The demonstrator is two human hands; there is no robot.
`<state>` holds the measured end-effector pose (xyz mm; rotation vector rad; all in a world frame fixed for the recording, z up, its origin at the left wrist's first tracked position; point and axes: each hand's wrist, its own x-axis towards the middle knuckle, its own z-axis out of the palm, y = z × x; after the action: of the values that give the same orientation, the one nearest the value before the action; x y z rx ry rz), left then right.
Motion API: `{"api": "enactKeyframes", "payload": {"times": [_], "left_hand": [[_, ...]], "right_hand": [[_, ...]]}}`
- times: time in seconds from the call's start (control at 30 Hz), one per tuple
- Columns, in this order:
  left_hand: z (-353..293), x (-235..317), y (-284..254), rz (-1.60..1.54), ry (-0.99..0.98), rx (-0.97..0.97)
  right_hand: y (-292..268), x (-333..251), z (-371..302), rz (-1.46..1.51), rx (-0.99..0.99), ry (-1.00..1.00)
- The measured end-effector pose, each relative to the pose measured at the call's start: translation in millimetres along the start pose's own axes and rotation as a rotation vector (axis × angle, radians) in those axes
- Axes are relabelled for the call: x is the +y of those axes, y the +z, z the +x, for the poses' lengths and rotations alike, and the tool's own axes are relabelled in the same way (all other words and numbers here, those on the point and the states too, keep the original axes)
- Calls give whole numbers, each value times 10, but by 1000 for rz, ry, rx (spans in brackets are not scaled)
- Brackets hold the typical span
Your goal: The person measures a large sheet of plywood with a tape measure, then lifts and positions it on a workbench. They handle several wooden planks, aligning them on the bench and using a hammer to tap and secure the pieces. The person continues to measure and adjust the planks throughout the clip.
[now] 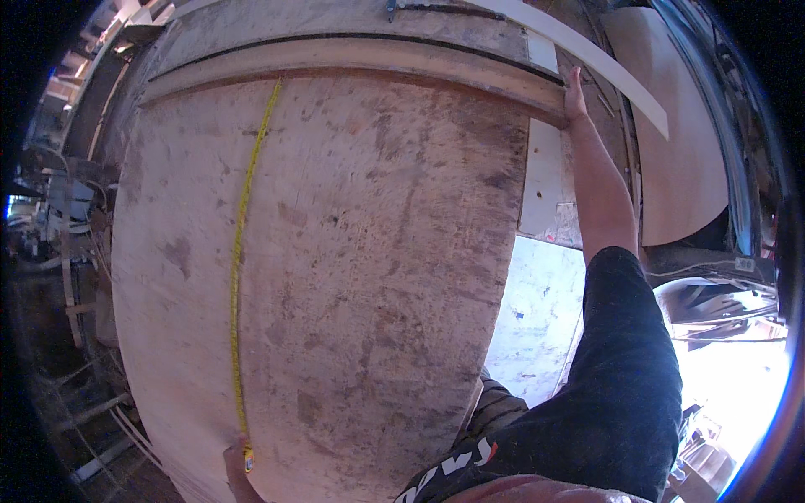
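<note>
A large stained plywood sheet [377,251] lies in front of me. Near its lower left edge, my left hand [234,459] is closed around the case of a yellow tape measure. The tape measure's blade [237,260] runs out across the sheet, away from me, to a long wooden board [352,60] with a dark far edge. That board lies crosswise over the far part of the sheet. With my arm stretched out, my right hand [575,99] grips the board's right end, one finger or thumb pointing up; its other fingers are partly hidden.
To the right of the sheet is a pale panel [537,314]. A narrow white strip [604,54] slants past my right hand, beside a curved pale sheet [671,142]. Cluttered shelving and scraps fill the left side. Bright light washes out the lower right.
</note>
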<state>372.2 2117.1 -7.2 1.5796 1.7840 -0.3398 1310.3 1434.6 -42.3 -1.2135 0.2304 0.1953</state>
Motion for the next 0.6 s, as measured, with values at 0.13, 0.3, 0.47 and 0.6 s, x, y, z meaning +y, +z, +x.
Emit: {"api": "enactKeyframes", "payload": {"times": [0.13, 0.3, 0.47, 0.6], "left_hand": [[-64, -98, -53, 10, 16, 29], [-294, 227, 87, 165, 52, 87], [-169, 151, 192, 132, 211, 99], [-7, -84, 225, 70, 487, 150]], "right_hand": [[-421, 454, -132, 34, 77, -83], [-2170, 1786, -1623, -318, 278, 305], [-3351, 2704, -4544, -601, 330, 895], [-3525, 2508, -6373, -741, 96, 1330]]}}
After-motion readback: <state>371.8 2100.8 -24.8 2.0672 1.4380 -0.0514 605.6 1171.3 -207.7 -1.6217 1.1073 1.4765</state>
